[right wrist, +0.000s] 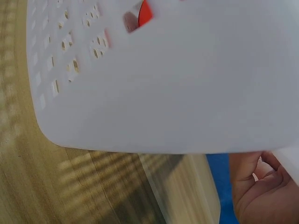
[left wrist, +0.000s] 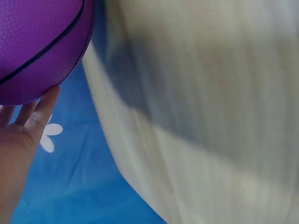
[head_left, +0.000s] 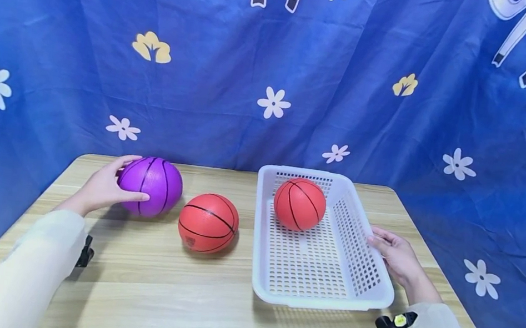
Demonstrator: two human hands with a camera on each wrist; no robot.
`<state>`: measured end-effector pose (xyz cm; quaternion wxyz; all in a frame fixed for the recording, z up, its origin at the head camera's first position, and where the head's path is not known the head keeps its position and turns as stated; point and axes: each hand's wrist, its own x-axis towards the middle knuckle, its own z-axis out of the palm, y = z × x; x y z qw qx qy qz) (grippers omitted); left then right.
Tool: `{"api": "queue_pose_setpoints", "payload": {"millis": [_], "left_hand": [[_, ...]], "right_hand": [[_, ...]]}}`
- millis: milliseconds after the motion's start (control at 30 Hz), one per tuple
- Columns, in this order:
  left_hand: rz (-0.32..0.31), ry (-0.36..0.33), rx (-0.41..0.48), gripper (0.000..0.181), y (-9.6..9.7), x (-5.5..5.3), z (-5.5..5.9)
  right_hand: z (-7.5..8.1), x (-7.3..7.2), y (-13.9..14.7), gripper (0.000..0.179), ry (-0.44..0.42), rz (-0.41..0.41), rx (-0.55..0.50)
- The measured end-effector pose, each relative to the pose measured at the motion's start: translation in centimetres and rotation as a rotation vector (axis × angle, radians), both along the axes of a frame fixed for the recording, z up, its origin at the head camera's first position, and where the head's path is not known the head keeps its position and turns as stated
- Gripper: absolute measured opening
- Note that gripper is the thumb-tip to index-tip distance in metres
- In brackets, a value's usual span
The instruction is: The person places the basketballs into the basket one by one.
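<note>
My left hand [head_left: 100,186] holds a purple basketball [head_left: 158,188] at the table's back left, thumb across its near side and fingers round its far side. In the left wrist view, fingertips press against the purple surface. My right hand [head_left: 396,259] grips the right rim of a white plastic basket [head_left: 259,242], its thumb at the rim. The right wrist view shows the basket's outer wall large, hiding part of that hand [right wrist: 264,193]. Inside the basket, toward its back, sits a red basketball [head_left: 300,204]. A second red basketball [head_left: 208,223] rests on the wood between the purple one and the basket.
A light wooden table [head_left: 163,296] carries everything. Behind it and along both sides hangs a blue curtain [head_left: 216,68] with white flowers and animal prints. Each wrist wears a small black camera mount, such as the right one [head_left: 391,326].
</note>
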<state>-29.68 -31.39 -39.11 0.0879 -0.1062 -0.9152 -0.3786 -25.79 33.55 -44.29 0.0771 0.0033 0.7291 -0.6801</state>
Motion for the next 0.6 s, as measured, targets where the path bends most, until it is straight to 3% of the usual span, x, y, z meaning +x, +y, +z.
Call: {"api": "queue_pose_setpoints", "payload": {"millis": [167,433,600], "left_hand": [[-0.021,0.011,0.03,0.09,0.7,-0.5,1.9],[-0.028,0.069,0.022,0.089,2.3,-1.6,5.1],[-0.067,0.096,0.04,0.086,3.8,-2.3,7.0]], "right_hand": [[0.8,0.4,-0.5,0.072,-0.005,0.001,0.018],[0.9,0.5,-0.6,0.073,-0.008,0.001,0.017],[0.9,0.4,-0.5,0.072,-0.007,0.011,0.01]]}}
